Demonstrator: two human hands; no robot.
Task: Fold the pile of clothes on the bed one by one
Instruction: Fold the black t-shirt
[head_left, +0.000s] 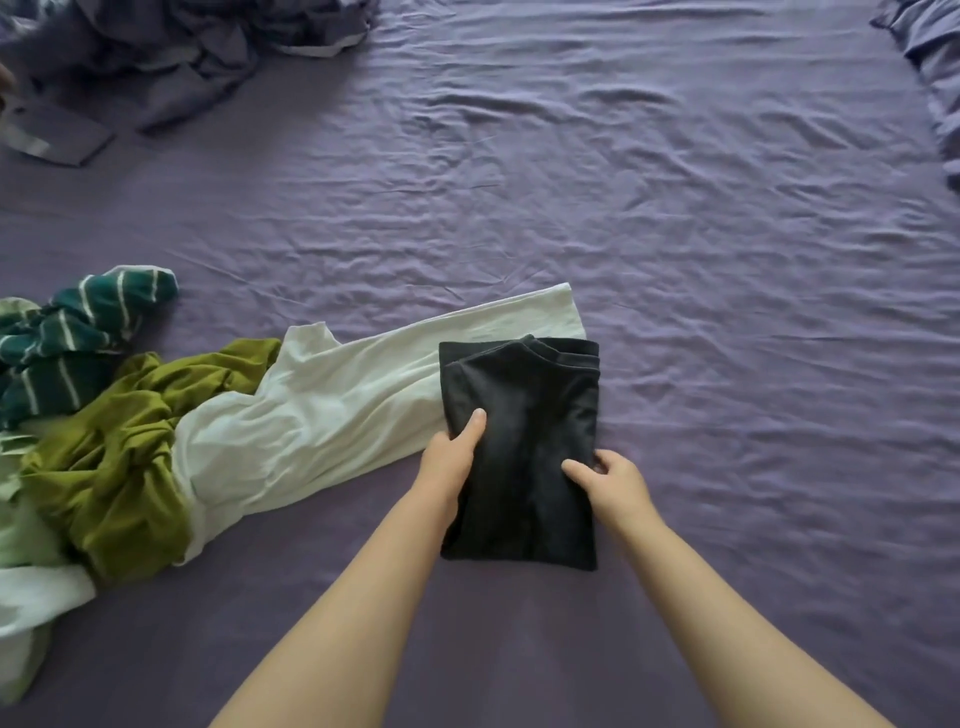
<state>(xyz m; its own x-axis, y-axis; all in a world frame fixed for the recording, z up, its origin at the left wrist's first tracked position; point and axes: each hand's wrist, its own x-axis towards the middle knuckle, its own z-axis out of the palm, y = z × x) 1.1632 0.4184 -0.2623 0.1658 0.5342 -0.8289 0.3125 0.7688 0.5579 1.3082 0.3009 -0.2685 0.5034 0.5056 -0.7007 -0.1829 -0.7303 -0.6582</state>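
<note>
Both hands (524, 467) grip folded black garment (524, 441) — thumbs on top.

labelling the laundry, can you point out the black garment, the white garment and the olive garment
black garment (524, 415): head view, middle of its folded top face
white garment (332, 410): head view, its broad middle part
olive garment (124, 457): head view, centre of the crumpled heap
</note>
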